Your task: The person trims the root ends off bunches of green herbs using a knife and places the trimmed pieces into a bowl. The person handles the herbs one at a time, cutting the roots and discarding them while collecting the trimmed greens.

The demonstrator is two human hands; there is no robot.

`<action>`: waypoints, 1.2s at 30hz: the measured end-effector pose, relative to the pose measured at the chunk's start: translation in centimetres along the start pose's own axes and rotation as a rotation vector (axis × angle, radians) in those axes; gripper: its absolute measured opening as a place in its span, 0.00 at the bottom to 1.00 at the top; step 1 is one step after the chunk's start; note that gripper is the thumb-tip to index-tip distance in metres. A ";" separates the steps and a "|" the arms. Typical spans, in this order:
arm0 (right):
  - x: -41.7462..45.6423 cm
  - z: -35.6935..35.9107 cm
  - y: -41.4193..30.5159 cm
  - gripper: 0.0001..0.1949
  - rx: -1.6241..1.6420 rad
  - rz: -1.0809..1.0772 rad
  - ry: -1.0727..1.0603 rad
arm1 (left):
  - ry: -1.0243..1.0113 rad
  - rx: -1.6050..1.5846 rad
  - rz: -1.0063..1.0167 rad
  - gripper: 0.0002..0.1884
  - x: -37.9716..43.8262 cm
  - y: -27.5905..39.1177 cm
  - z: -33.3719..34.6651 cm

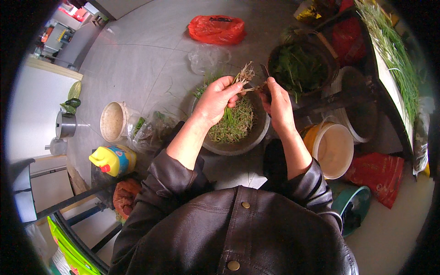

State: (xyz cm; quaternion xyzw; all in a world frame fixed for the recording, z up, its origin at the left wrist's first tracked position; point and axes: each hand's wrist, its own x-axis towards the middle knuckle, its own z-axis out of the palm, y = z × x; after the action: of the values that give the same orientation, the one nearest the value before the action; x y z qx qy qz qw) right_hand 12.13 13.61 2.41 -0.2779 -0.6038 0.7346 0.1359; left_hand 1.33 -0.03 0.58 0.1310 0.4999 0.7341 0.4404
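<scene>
My left hand (217, 98) grips a small bunch of thin scallion-like greens (244, 75), its pale, stringy roots pointing up and away from me. My right hand (280, 105) holds a knife, whose dark blade (264, 70) sticks up past the thumb; its handle is mostly hidden. One pale stem (250, 89) stretches from the bunch to the right fingertips. Both hands are above a wide grey basin (237, 151). Chopped or trimmed green and straw-coloured bits (232, 129) lie inside it.
A basket of leafy greens (299, 65) stands beyond my right hand. Buckets (333, 151) (113, 122) flank the basin. At left are a yellow jug (115, 160) and plastic bags (151, 132). Long greens (395, 62) lie on a raised board; a red bag (216, 30) sits ahead.
</scene>
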 end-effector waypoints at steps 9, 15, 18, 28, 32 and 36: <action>-0.6 0.7 -0.3 0.11 -0.237 -0.142 -0.002 | -0.064 0.111 -0.012 0.08 -0.3 0.3 0.5; -0.5 0.2 -0.5 0.11 -0.017 -0.030 0.012 | -0.088 0.105 -0.001 0.10 -0.1 -0.2 0.3; -0.4 0.2 -0.2 0.11 -0.174 -0.045 0.014 | -0.084 0.035 -0.037 0.10 -0.2 0.0 0.6; -0.2 0.5 0.4 0.09 -0.272 -0.223 0.021 | -0.084 0.202 -0.033 0.10 -0.6 0.6 1.0; -0.1 0.5 0.3 0.11 -0.274 -0.241 0.058 | -0.093 0.161 -0.017 0.10 -0.6 0.3 1.0; 0.2 0.8 0.6 0.13 -0.350 -0.472 0.190 | -0.086 0.310 0.036 0.10 -0.4 0.1 1.0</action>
State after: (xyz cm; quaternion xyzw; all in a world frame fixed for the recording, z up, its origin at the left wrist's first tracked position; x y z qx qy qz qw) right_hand 11.59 12.91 1.92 -0.2166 -0.7538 0.5382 0.3086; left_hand 2.16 0.22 1.20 0.2376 0.5855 0.6497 0.4226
